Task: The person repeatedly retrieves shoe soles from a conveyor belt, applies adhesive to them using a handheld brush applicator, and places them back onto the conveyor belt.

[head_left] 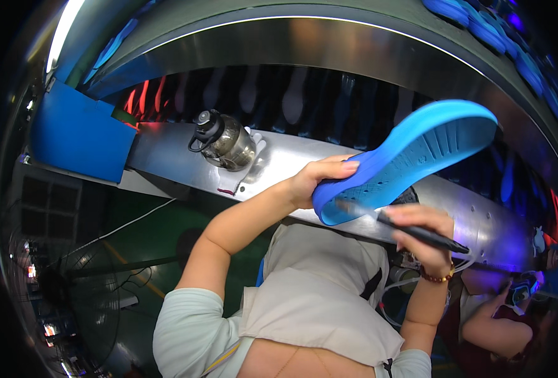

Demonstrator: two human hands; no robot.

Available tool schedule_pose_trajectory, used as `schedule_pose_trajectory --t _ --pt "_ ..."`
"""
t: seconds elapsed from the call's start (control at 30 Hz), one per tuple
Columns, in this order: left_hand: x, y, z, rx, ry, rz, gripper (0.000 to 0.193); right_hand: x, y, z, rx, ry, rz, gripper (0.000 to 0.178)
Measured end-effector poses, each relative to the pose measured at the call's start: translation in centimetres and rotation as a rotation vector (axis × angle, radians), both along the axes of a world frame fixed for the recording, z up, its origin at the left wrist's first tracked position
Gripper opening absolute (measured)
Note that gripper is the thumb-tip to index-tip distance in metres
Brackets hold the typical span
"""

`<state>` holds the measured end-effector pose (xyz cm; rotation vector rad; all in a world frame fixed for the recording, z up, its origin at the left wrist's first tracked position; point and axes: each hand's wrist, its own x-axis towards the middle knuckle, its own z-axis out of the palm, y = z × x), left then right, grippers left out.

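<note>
My left hand [313,179] grips the heel end of a blue shoe sole [411,154], thumb on its rim. The sole is tilted above the metal ledge, its inner side with grooves and holes facing me and its toe end raised to the right. In my right hand [435,223] is a slim black-handled brush [411,232], gripped between thumb and fingers. Motion blurs its tip, which is over the heel area of the sole; whether it touches cannot be told. Behind the sole, a dark textured thing [407,196] is partly hidden.
On the metal ledge [165,151] stands a bottle with black lid [227,143], beside a white glove [232,179]. Beyond, hanging sole-shaped pieces [295,96] line a dark opening under a metal hood. A blue box [80,135] is left; another person's arm [499,324] lower right.
</note>
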<state>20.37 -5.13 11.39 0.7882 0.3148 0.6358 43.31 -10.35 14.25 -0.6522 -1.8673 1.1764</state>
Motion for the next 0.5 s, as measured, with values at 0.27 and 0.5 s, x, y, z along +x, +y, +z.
schedule_pose_trajectory --t 0.27,0.5 --pt "-0.2 0.5 1.6 -0.221 0.325 -0.176 0.057 1.3 -0.1 0.7 0.039 -0.104 0.193 0.020" --pt "-0.9 0.3 1.8 -0.094 0.518 -0.254 0.056 2.7 0.6 2.5 0.098 -0.517 0.293 0.021"
